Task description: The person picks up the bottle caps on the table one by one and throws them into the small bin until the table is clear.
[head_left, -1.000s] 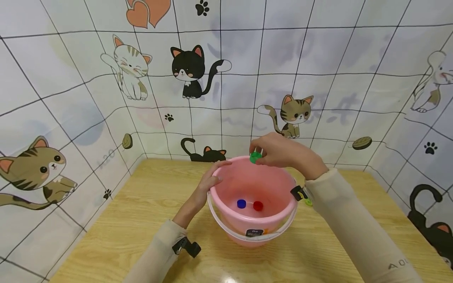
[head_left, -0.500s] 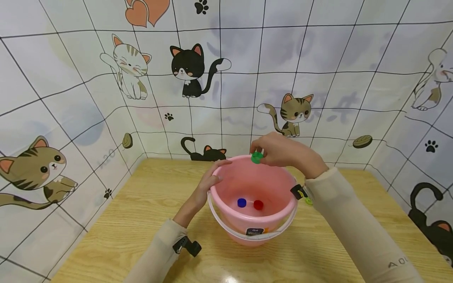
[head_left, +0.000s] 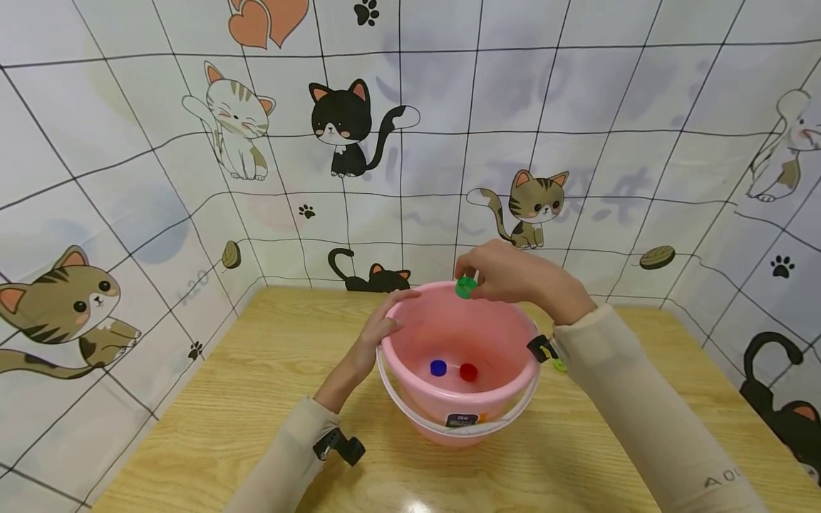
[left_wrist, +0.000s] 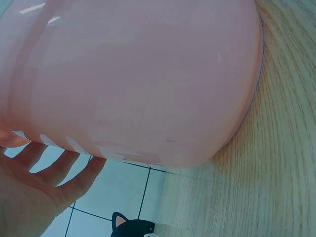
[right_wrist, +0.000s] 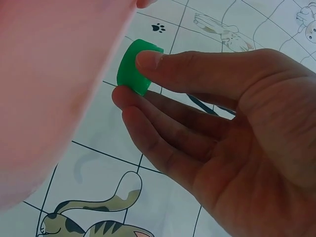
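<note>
Right hand (head_left: 507,274) pinches green cap (head_left: 466,287) between thumb and fingers, near far rim of pink bucket (head_left: 445,400); left hand (head_left: 377,333) grips bucket's left side; blue cap (head_left: 438,368), red cap (head_left: 469,372) inside

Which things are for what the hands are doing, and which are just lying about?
Probably the job:
pink bucket, held by the left hand
blue cap, red cap inside it
green cap, pinched by the right hand

Just there:
wooden table
cat-patterned wall covering
maybe yellowish thing, mostly hidden
</note>
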Action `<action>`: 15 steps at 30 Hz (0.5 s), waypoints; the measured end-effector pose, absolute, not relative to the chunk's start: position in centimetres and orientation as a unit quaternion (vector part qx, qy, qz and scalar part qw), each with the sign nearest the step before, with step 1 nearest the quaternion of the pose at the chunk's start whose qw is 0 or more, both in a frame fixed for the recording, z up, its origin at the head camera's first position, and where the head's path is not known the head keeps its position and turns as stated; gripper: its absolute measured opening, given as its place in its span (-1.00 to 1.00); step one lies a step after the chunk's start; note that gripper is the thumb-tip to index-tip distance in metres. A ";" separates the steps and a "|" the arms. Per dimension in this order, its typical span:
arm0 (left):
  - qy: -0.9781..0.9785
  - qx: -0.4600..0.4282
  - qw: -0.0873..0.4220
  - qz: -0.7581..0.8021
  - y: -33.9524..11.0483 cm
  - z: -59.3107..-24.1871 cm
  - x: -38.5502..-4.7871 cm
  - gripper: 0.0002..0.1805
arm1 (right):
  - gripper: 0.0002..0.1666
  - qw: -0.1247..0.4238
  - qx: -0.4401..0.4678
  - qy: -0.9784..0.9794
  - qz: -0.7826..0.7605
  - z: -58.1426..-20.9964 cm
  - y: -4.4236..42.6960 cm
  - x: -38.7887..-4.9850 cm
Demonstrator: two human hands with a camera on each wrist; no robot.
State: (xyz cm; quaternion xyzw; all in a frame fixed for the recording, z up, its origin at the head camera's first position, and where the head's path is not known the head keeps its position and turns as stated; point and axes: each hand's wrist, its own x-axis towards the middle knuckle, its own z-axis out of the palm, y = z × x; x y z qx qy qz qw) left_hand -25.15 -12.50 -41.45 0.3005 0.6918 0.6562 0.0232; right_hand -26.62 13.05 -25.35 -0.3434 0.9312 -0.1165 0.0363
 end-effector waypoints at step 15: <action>0.704 0.287 0.021 0.649 -12.4 -41.3 -25.0 -0.37 | -0.67 0.048 -0.333 0.935 -0.116 -25.4 13.1 -26.7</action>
